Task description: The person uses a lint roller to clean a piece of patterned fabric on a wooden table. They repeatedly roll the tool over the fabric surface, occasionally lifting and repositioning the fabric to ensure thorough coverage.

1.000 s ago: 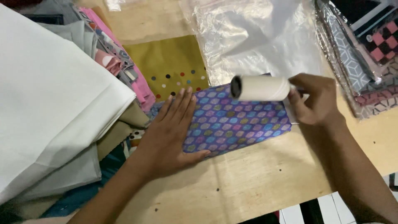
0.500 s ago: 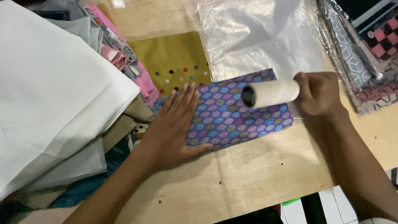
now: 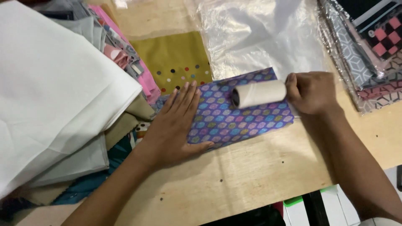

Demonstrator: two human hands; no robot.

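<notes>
the left hand [image 3: 173,125] lies flat with fingers spread, its grip released, pressing down the left end of a folded purple cloth [image 3: 247,113] printed with small coloured hexagons. that cloth sits on the wooden desk [image 3: 259,171] in the middle of the frame. the right hand [image 3: 312,92], at centre right, has its grip clenched around the handle of a white lint roller [image 3: 259,93]; the handle itself is hidden inside the fist. the roller rests on the upper right part of the purple cloth, its open end facing left. just above the cloth, touching its upper left edge, lies a mustard fabric piece [image 3: 176,58] with coloured dots. a clear plastic bag [image 3: 264,37] spreads over the upper middle. a white sheet [image 3: 54,92] tops a heap of mixed fabrics on the left side, and bagged patterned cloths [image 3: 368,50] are stacked in the upper right corner.
</notes>
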